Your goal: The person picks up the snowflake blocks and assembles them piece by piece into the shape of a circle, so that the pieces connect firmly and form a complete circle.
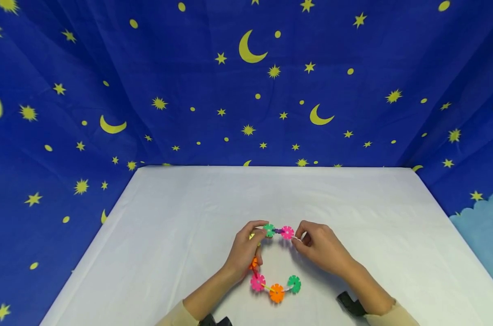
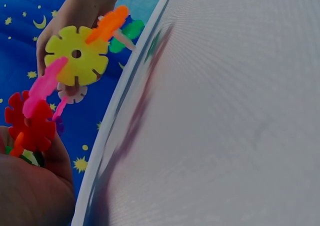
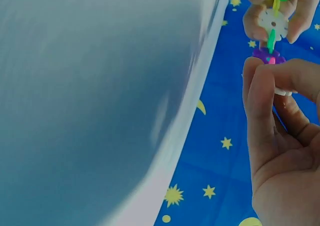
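Observation:
A chain of colourful notched plastic discs, slotted edge to edge, curves in an open loop between the hands. My left hand (image 1: pixel 241 253) grips its upper left stretch, fingertips at a green disc (image 1: pixel 269 230). A pink disc (image 1: pixel 287 232) follows to the right. Thumb and forefinger of my right hand (image 1: pixel 325 249) pinch a white disc (image 1: pixel 296 238) right at the pink one's edge; fingers mostly hide it in the right wrist view. The loose end hangs lower, with an orange disc (image 1: pixel 276 293) and a green end disc (image 1: pixel 294 284). A yellow disc (image 2: pixel 90 61) shows large in the left wrist view.
A white cloth covers the table (image 1: pixel 169 217). Blue fabric (image 1: pixel 205 81) with yellow moons and stars stands behind and at the sides. Light blue fabric (image 1: pixel 482 235) hangs at the right edge. Black devices (image 1: pixel 350 304) sit by both wrists.

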Demonstrator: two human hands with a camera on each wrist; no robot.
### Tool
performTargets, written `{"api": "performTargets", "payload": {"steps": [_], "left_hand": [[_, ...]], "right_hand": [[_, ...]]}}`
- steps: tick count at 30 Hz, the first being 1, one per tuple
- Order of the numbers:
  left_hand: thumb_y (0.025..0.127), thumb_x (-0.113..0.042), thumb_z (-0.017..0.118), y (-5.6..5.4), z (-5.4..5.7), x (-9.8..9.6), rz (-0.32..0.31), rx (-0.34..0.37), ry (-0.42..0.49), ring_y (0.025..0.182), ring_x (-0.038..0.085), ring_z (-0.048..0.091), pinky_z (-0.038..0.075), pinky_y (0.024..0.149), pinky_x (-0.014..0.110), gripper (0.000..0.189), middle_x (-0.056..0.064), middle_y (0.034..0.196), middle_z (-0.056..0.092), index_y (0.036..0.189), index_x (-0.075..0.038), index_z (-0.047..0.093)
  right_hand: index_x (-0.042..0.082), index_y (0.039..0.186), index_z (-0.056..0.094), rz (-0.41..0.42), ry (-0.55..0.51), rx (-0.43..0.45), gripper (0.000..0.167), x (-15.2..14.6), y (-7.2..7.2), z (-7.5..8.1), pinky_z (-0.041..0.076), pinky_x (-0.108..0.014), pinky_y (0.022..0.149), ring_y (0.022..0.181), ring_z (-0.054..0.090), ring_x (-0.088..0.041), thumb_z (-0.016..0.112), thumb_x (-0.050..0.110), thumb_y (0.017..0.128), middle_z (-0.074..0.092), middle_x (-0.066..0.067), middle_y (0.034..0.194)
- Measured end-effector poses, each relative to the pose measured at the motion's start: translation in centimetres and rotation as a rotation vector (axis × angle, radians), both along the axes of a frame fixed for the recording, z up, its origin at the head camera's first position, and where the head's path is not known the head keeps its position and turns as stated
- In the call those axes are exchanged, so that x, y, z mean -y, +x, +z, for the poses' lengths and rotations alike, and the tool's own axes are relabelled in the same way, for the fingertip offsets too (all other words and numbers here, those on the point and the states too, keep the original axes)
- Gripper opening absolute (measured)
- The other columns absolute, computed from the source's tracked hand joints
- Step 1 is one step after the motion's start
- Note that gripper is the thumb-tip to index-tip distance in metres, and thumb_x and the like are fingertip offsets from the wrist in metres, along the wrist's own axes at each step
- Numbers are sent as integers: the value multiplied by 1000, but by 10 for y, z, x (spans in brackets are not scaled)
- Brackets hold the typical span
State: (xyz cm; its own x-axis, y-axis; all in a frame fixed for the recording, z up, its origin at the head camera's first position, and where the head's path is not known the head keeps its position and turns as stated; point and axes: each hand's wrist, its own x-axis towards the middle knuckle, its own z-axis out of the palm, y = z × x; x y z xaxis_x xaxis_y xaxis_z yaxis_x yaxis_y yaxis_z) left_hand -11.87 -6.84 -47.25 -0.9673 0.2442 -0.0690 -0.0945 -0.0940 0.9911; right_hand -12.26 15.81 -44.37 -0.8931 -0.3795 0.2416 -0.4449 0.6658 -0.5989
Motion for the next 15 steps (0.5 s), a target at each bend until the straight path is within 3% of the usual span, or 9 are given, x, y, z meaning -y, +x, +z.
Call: {"api": "performTargets", "payload": {"steps": [6, 15], "left_hand": [[98, -28, 56, 0, 1, 0, -26, 14, 38, 35, 13, 46, 41, 31, 24, 39, 25, 105, 63, 128, -4, 47], [98, -31, 56, 0, 0, 1, -80, 1, 50, 33, 17, 51, 46, 33, 33, 37, 28, 101, 64, 118, -6, 38]], "right_hand": [[20, 83, 61, -28, -63, -30, 18, 4, 1, 1, 51, -21, 57, 63, 58, 2, 75, 10, 80, 61, 13, 76], [17, 82, 63, 40, -125, -68, 17, 6, 2, -1, 53, -21, 59, 66, 59, 0, 74, 4, 79, 61, 14, 78]]}}
